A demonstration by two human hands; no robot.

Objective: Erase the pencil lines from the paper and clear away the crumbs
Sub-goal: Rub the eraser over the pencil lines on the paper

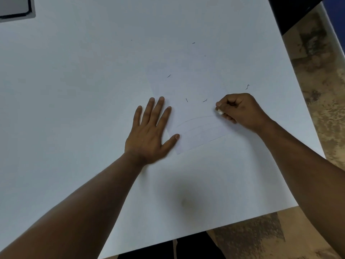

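Paper: thin white rectangular sheet of paper (194,109), smooth and matte, lying flat near the middle of your smooth white table (74,81). Your right hand (240,111) pinches a small white block eraser (220,111) between curled fingertips at the sheet's right edge. Your left hand (149,133) lies flat, fingers spread, on its left edge. Faint curved grey pencil lines (197,126) cross the lower part. Thin dark eraser crumbs (205,100) lie scattered above. No writing is legible.
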